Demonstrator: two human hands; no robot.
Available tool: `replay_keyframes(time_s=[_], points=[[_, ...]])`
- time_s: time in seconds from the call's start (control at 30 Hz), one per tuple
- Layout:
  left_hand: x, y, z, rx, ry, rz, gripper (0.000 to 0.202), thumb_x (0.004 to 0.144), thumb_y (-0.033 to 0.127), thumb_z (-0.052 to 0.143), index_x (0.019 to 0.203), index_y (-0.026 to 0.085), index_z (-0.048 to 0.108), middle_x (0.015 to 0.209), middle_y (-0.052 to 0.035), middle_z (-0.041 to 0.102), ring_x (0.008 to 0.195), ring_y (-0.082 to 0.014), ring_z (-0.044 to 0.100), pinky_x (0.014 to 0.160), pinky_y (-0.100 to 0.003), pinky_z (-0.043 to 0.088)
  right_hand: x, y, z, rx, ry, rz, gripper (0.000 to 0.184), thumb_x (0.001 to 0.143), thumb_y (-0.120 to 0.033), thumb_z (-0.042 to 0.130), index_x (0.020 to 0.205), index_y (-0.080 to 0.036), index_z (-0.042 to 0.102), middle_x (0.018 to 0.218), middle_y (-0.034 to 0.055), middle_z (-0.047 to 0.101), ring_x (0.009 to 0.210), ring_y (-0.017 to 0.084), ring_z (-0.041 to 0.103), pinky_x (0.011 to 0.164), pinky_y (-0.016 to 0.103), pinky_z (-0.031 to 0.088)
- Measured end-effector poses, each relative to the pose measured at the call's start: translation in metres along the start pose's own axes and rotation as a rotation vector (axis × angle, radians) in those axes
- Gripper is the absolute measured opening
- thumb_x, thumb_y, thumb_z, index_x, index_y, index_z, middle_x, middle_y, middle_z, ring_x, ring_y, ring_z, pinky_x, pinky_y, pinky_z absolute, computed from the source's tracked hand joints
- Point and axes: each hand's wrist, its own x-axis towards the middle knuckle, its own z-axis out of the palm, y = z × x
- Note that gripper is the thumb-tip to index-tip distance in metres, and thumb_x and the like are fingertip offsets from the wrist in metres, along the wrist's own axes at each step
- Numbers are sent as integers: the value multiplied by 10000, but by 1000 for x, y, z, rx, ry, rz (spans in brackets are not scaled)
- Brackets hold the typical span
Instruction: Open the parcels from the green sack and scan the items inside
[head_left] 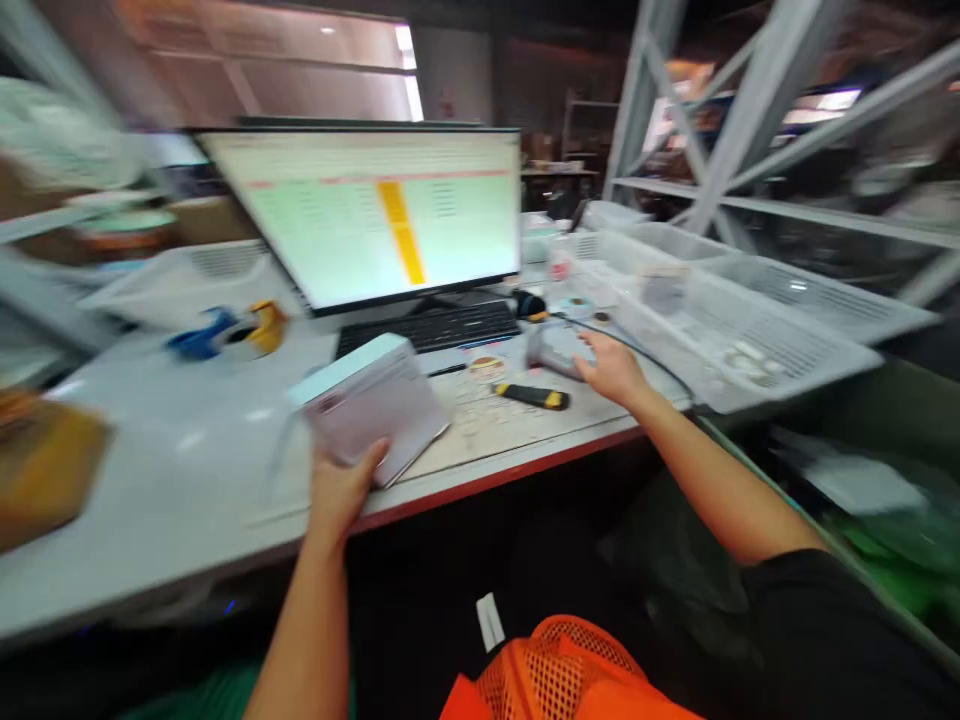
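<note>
My left hand [341, 492] grips the near edge of a small pale box [371, 405] with a grey wrapped face, held just above the front of the white desk [172, 470]. My right hand [611, 368] reaches forward over a grey handheld device [555, 348] with a cable running off to the right; its fingers curl on the device. A yellow-and-black utility knife [534, 396] lies on the desk just left of that hand. The picture is smeared by motion.
A monitor [375, 215] with a spreadsheet stands behind a black keyboard [431, 328]. White plastic baskets [750, 330] sit at the right, another at the back left [180, 285]. A blue-and-yellow tape dispenser [229, 332] lies left. A brown parcel [41, 465] sits far left. Orange mesh [562, 670] is below.
</note>
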Motion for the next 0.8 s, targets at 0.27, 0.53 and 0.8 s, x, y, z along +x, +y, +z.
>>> replay_keyframes(time_s=[0.27,0.53,0.8], points=[[-10,-24,-21,-138,24,-12,805,698,583,845,1321,133,606,1259,-185,723,1166,-348,706,1043,-493,575,58,-29,79,-289,-374,172,567,975,-384,613,1442,-63,585,1362,283,687,1274,403,666,989,458,532],[-16,-31,-24,-167,-21,35,804,774,568,837,1401,138,574,1287,-170,708,1193,-325,695,1042,-452,571,14,-77,12,-5,-116,-159,368,900,-503,704,1097,-197,758,970,140,796,943,353,759,743,382,550],[-16,-34,-23,-159,-18,-32,827,762,515,866,1444,164,557,1427,-179,664,1332,-357,638,1099,-478,544,-73,-146,-71,503,-313,-706,80,907,-311,755,905,-254,699,767,1,731,600,167,649,539,284,495]])
